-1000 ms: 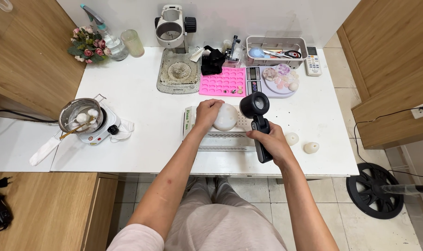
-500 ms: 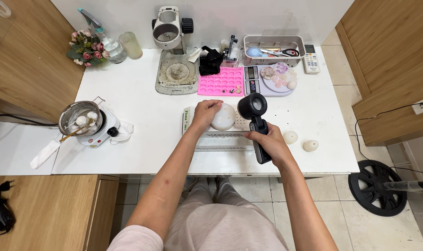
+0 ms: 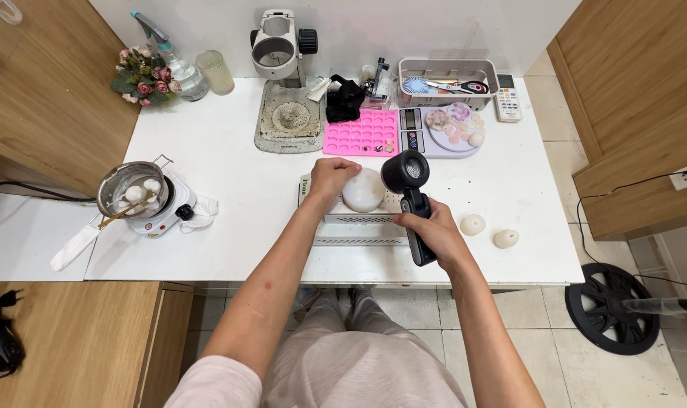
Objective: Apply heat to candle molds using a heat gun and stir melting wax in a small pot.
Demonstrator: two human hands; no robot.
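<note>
At the far left of the white table (image 3: 230,174) we see a small pot (image 3: 130,187) on a little white hot plate (image 3: 162,213), with pale lumps and a stick inside it. Behind it, in the back corner, stand a bunch of pink flowers (image 3: 141,74), a spray bottle (image 3: 173,57) and a cloudy glass (image 3: 215,72).

Moving toward the middle, a microscope (image 3: 283,57) rises on its stained base, and beside it lies a pink mould tray (image 3: 361,132) full of small round cups.

In front of these our left hand (image 3: 331,177) rests on the white tray (image 3: 351,219), fingers curled and touching the left side of a pale round ball (image 3: 363,190) that sits on that tray; the hand steadies it from the side rather than closing all the way round it.

Just to the right, our right hand (image 3: 433,230) is clamped firmly around the handle of a black heat gun (image 3: 408,193), held upright with its round nozzle just beside the ball, pointing toward it.

Behind the gun sits a scale (image 3: 413,136) carrying a plate of small pale and pink pieces (image 3: 457,127), and behind that a grey bin (image 3: 445,79) with scissors and a remote control (image 3: 507,97) next to it.

Further right on the table lie two small pale balls (image 3: 488,231), apart from each other. On the floor at the far right stands a black fan base (image 3: 612,306).
</note>
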